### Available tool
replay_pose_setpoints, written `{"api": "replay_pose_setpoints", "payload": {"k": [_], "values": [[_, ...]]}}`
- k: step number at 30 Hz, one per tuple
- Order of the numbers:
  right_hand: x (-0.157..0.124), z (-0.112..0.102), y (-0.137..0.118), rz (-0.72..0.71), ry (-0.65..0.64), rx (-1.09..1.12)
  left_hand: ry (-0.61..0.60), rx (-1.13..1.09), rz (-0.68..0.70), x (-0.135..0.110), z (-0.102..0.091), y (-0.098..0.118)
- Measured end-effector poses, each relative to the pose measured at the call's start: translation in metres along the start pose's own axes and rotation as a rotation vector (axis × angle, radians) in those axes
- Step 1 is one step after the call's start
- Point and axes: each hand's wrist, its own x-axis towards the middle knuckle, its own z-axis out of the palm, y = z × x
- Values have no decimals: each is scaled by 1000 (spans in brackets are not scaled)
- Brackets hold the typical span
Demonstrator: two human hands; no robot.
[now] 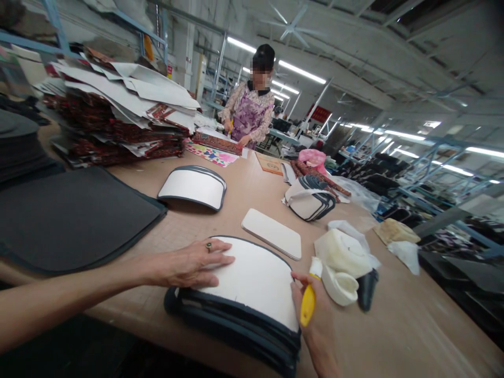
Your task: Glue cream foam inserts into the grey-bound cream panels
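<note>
Worktop (378, 325): carries the pieces; work looks partway through, as a judgement, with loose pieces lying apart
Dark-edged stack (240, 311): near the worktop's front edge, between the two hands; several layers deep, slightly curved
White top face (255, 273): lies within the stack's dark rim, apparently in place; whether it is fixed, I cannot tell
Curved pile (192, 188): farther back, white face up, untouched; possibly finished, possibly waiting
White oblong pieces (271, 233): just beyond the stack, untouched; seemingly left over
Left hand (192, 263): palm down, forearm reaching in from the left; fingers spread on the white top face, gripping nothing
Right hand (315, 307): at the stack's right edge; fingers closed around the brush
Brush (308, 304): yellow handle towards the person; pale bristles pointing away
</note>
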Motion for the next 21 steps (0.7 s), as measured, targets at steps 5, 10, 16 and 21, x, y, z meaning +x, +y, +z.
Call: {"api": "replay_pose_setpoints", "payload": {"k": [5,10,16,21], "values": [[12,-20,-11,-21,10,-93,28,80,29,4,-36,20],[28,-51,-44,-91,115,-190,40,23,161,23,-74,26],[74,-96,-63,8,152,-225,270,125,138,91,-89,-44],[132,-68,-59,-18,48,10,232,181,240,150,-35,-99]]}}
